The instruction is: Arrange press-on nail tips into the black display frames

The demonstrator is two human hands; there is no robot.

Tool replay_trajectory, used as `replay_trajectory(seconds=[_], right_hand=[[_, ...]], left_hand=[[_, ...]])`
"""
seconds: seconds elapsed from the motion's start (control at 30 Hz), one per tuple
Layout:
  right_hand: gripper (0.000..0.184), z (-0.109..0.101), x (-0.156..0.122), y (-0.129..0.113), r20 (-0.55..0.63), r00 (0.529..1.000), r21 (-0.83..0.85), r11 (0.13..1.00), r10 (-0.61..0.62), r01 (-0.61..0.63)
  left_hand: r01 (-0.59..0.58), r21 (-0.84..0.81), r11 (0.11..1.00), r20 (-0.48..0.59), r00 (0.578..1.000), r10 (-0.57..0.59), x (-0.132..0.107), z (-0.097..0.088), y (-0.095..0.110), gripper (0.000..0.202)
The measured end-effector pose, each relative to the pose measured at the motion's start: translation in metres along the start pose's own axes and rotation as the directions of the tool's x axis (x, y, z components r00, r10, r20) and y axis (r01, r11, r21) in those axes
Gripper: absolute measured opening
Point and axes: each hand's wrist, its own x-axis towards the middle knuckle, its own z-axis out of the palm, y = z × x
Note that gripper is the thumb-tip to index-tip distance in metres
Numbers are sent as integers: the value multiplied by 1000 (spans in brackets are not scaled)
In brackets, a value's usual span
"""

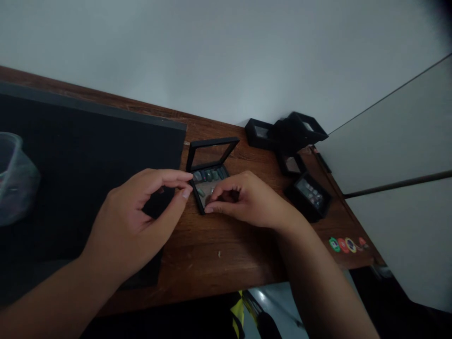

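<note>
A small black display case (197, 195) lies on the wooden table with its windowed lid (213, 151) raised at the back. Dark greenish polished stones (209, 175) line the rear of its tray, and one greenish stone (201, 192) lies nearer the left side. My left hand (141, 212) is at the case's left rim, thumb and fingertips drawn together; whether they grip the rim or a small thing is unclear. Over the front right of the tray, my right hand (243, 200) pinches downward, hiding what is between its fingertips.
A black mat (106, 141) covers the table's left side, with a clear plastic tub (16, 183) on it. Several black cases (293, 132) are piled at the back right; another case (310, 193) holds small pieces. Round stickers (342, 245) are near the right edge. A wall rises behind.
</note>
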Motion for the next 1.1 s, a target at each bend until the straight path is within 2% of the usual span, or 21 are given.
replay_trajectory(seconds=[0.2,0.4,0.67,0.83,0.93,1.1], right_hand=[[26,-3,2,4,15,998,11,998,58,-58],[24,-7,1,5,-43,995,13,996,92,-92],[29,2,2,4,-85,996,126,992,16,-5],[23,7,7,8,-210,977,44,998,-26,36],[21,8,8,5,-200,979,-42,999,-30,22],[18,5,6,-3,-190,981,-204,977,30,-69]], left_hand=[[23,-11,1000,56,998,-22,-1,-1,-2,13],[57,-17,998,117,992,-54,0,-1,-2,15],[76,-34,997,170,983,-69,1,-2,-1,25],[63,-19,998,171,983,-59,2,-1,-1,24],[79,3,997,162,984,-78,2,-2,-2,24],[79,-8,997,191,979,-76,1,-1,-5,22]])
